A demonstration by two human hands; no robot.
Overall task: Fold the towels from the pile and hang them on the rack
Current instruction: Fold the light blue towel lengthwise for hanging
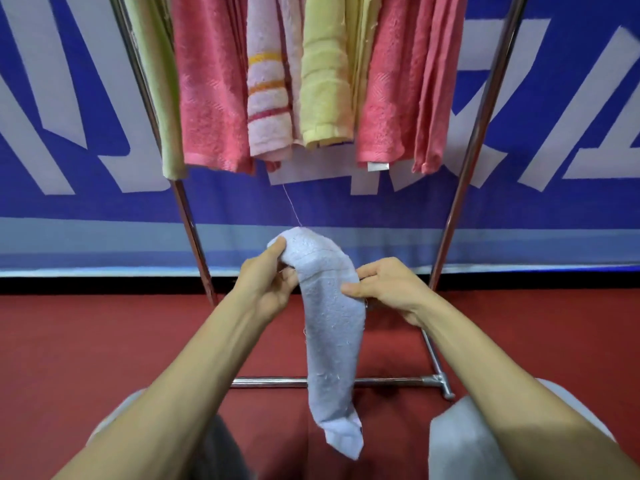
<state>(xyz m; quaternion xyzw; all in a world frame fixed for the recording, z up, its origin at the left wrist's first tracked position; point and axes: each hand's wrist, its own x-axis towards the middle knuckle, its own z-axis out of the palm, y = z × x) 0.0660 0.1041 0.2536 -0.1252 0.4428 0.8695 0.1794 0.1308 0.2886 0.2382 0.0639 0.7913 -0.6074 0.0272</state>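
The left hand [266, 285] grips the top corner of a pale towel [332, 334], thumb on the near face and fingers curled behind. The towel is folded into a narrow strip. Its long axis runs straight down from the hands, and its lower end dangles above the red floor [104, 341]. The right hand [388, 289] pinches the strip's right edge a little lower down, so the two hands sit close together with only the cloth's width between them.

The rack [187, 216] stands directly ahead. Hung on it, above the hands, are a green towel [162, 98], a pink towel [211, 81], a striped towel [266, 98], a yellow towel [325, 81] and another pink one [384, 98]. The rail itself is out of view. A loose thread [292, 209] runs from the hung towels down to the held strip.

The left hand is higher and nearer the rack, so it would likely lead the lift up and forward.
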